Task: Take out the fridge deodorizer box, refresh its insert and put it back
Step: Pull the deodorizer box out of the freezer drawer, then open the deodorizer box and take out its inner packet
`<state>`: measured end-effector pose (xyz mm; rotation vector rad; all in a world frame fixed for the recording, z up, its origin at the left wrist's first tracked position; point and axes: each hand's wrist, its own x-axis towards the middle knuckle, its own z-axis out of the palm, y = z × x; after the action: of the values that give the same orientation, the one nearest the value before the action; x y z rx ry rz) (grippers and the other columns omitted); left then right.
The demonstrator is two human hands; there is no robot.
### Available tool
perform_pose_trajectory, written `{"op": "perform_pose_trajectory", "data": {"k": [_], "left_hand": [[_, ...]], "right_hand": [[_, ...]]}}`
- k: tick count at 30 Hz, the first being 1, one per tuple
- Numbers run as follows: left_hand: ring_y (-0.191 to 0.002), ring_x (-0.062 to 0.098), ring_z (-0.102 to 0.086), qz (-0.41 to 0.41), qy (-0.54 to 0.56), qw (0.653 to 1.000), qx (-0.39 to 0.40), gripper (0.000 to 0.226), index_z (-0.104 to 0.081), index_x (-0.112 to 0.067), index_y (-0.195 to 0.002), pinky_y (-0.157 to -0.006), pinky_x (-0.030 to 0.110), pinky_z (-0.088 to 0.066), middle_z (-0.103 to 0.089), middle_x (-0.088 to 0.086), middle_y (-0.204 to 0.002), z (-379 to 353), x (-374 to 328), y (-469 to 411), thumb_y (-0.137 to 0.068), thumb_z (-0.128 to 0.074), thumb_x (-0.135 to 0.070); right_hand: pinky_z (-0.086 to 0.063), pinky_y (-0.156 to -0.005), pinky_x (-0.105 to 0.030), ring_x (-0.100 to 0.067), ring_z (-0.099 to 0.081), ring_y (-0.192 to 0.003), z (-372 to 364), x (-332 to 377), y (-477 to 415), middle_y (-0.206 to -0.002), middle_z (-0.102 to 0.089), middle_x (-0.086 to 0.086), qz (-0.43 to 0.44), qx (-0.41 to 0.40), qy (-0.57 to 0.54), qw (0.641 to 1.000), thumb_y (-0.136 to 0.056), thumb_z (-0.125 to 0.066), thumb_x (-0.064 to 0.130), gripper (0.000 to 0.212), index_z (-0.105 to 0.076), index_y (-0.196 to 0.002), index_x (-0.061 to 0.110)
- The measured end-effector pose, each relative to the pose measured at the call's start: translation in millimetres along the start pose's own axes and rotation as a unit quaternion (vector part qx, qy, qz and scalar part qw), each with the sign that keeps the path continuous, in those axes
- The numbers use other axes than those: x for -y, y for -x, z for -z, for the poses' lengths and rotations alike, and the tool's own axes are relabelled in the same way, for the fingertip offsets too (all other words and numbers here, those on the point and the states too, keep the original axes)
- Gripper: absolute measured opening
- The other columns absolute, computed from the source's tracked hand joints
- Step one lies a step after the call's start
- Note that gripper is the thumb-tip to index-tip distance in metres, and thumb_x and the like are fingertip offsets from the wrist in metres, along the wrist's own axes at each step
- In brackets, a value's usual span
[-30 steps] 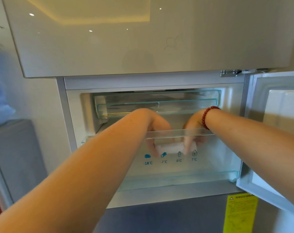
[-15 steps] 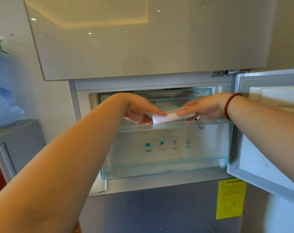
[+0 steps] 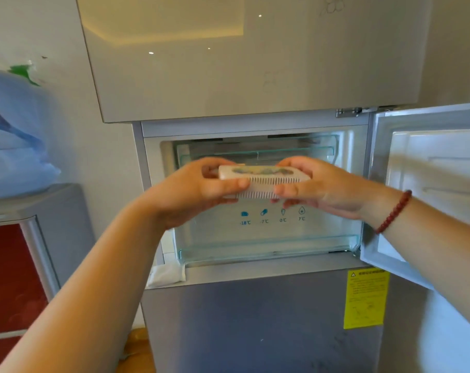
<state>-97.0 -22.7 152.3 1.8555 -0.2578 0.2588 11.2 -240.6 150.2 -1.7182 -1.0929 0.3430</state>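
Two hands closed on one deodorizer box (image 3: 263, 181), held level in front of the open middle compartment of the fridge (image 3: 255, 130), clear of the drawer. Left hand (image 3: 199, 192) gripping the left end: thumb (image 3: 234, 183) pressed on the slotted front face, remaining fingers curled behind and beneath. Right hand (image 3: 322, 189) gripping the right end in mirrored fashion, thumb on the slotted face, fingers wrapped over the top and under the base; red bead bracelet (image 3: 395, 211) at the right wrist. Box white, elongated, long axis running left to right, printed label on the upper face, row of narrow vertical vents along the near side. Insert not visible from this angle. Behind and below the box, transparent drawer (image 3: 269, 238) seated in the compartment, four blue temperature icons (image 3: 273, 217) printed on its front. Compartment door (image 3: 430, 184) swung open to the right. Upper door (image 3: 228, 63) shut, glossy. Yellow warning sticker (image 3: 365, 298) on the lower door. White folded packet (image 3: 166, 274) at the lower left corner of the compartment sill.
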Motion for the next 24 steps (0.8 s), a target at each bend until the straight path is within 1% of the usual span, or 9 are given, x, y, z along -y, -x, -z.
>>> {"op": "perform_pose_trajectory", "data": {"k": [2, 4, 7, 10, 13, 15, 17, 20, 24], "left_hand": [[-0.097, 0.015, -0.069, 0.022, -0.040, 0.999, 0.001, 0.051, -0.063, -0.009, -0.109, -0.085, 0.026, -0.057, -0.073, 0.004, -0.099, -8, 25, 20, -0.064, -0.078, -0.028], [-0.100, 0.016, -0.068, 0.066, -0.085, 0.994, 0.010, 0.054, -0.064, -0.017, -0.109, -0.089, 0.030, -0.056, -0.073, 0.002, -0.104, -15, 49, 32, -0.061, -0.080, -0.034], [-0.100, 0.015, -0.069, 0.098, -0.099, 0.990, 0.002, 0.058, -0.061, -0.022, -0.112, -0.089, 0.033, -0.057, -0.071, -0.001, -0.108, -19, 77, 31, -0.059, -0.081, -0.038], [-0.098, 0.015, -0.070, 0.091, -0.117, 0.989, -0.009, 0.056, -0.061, -0.024, -0.111, -0.086, 0.033, -0.058, -0.072, -0.003, -0.107, -13, 92, 20, -0.061, -0.082, -0.039], [-0.097, 0.012, -0.070, 0.092, -0.121, 0.988, -0.013, 0.053, -0.063, -0.024, -0.111, -0.088, 0.032, -0.057, -0.073, -0.005, -0.106, -1, 102, 11, -0.063, -0.082, -0.037], [-0.097, 0.011, -0.070, 0.096, -0.119, 0.988, -0.012, 0.054, -0.063, -0.023, -0.110, -0.088, 0.031, -0.057, -0.074, -0.005, -0.105, 4, 107, 3, -0.061, -0.082, -0.038], [-0.096, 0.011, -0.070, 0.096, -0.123, 0.988, -0.011, 0.048, -0.064, -0.024, -0.108, -0.086, 0.029, -0.057, -0.074, -0.006, -0.104, 7, 112, -8, -0.065, -0.083, -0.034], [-0.094, 0.010, -0.070, 0.101, -0.127, 0.987, -0.018, 0.041, -0.063, -0.024, -0.107, -0.082, 0.025, -0.057, -0.073, -0.006, -0.103, 11, 118, -26, -0.071, -0.082, -0.026], [-0.098, 0.012, -0.069, 0.110, -0.124, 0.986, -0.026, 0.040, -0.062, -0.024, -0.107, -0.086, 0.028, -0.056, -0.072, -0.005, -0.104, 18, 128, -46, -0.072, -0.081, -0.023]], "right_hand": [[-0.058, -0.075, -0.026, -0.009, -0.068, -0.085, -14, -19, 12, -0.100, -0.071, 0.000, -0.015, 0.016, 0.026, 0.999, -0.069, -0.079, 0.023, 0.049, -0.059, -0.112, 0.011], [-0.055, -0.071, -0.021, -0.006, -0.068, -0.082, -24, -41, 20, -0.093, -0.073, 0.005, -0.045, 0.029, 0.061, 0.997, -0.070, -0.082, 0.027, 0.045, -0.062, -0.109, 0.016], [-0.052, -0.072, -0.017, 0.000, -0.067, -0.085, -31, -67, 16, -0.099, -0.072, 0.005, -0.073, 0.020, 0.095, 0.993, -0.071, -0.082, 0.026, 0.046, -0.061, -0.111, 0.018], [-0.054, -0.075, -0.019, -0.001, -0.068, -0.086, -31, -80, 5, -0.100, -0.073, 0.005, -0.074, 0.002, 0.099, 0.992, -0.070, -0.082, 0.028, 0.046, -0.062, -0.111, 0.019], [-0.056, -0.078, -0.024, -0.006, -0.069, -0.089, -29, -87, -8, -0.098, -0.074, 0.004, -0.063, -0.005, 0.106, 0.992, -0.066, -0.082, 0.039, 0.048, -0.064, -0.107, 0.022], [-0.055, -0.075, -0.022, -0.004, -0.069, -0.088, -27, -90, -17, -0.098, -0.074, 0.005, -0.060, -0.003, 0.111, 0.992, -0.065, -0.081, 0.043, 0.048, -0.065, -0.105, 0.024], [-0.052, -0.071, -0.017, 0.000, -0.067, -0.085, -23, -94, -26, -0.099, -0.072, 0.006, -0.060, -0.001, 0.105, 0.993, -0.069, -0.081, 0.038, 0.042, -0.064, -0.106, 0.024], [-0.052, -0.071, -0.016, -0.004, -0.067, -0.090, -18, -104, -40, -0.104, -0.071, 0.004, -0.070, -0.012, 0.093, 0.993, -0.074, -0.080, 0.031, 0.041, -0.062, -0.110, 0.022], [-0.050, -0.069, -0.012, -0.008, -0.064, -0.096, -15, -114, -56, -0.108, -0.067, 0.004, -0.075, -0.020, 0.089, 0.993, -0.076, -0.078, 0.030, 0.046, -0.058, -0.116, 0.022]]}}
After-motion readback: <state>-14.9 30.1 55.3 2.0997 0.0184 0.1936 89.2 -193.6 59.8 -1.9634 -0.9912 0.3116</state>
